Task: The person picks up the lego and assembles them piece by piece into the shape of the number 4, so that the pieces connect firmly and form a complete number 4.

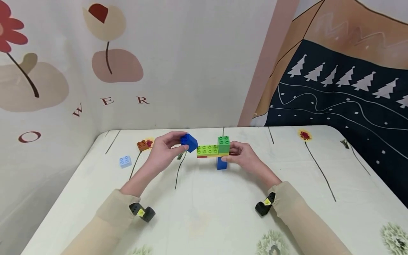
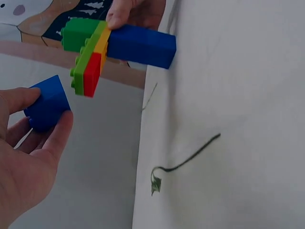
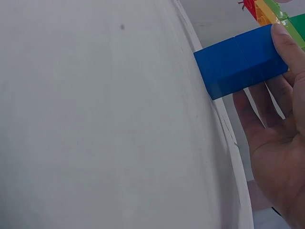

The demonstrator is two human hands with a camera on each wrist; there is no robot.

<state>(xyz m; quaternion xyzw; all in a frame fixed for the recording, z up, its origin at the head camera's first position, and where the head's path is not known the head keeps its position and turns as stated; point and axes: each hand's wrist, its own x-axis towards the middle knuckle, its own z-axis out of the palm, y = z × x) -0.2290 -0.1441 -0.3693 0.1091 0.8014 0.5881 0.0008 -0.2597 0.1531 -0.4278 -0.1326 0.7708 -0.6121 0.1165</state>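
Between thumb and fingers, my left hand [image 1: 160, 150] pinches a dark blue toy brick [image 1: 189, 142], tilted, with its studs toward the palm in the left wrist view. My right hand [image 1: 245, 156] grips a built piece from its right side. That piece has a blue column [image 3: 240, 59] of two stacked bricks below. Across the column lie yellow [image 2: 102, 44] and red [image 2: 92, 74] bricks under a long lime green brick [image 1: 207, 150]. A green brick [image 1: 224, 144] tops its right end. In the head view the held blue brick is close by the lime brick's left end.
On the left of the table lie a light blue brick [image 1: 125, 162] and a brown-orange brick [image 1: 142, 145]. The tablecloth [image 1: 197, 205] is white with printed flowers. A patterned curtain [image 1: 191, 71] hangs behind the table's far edge.
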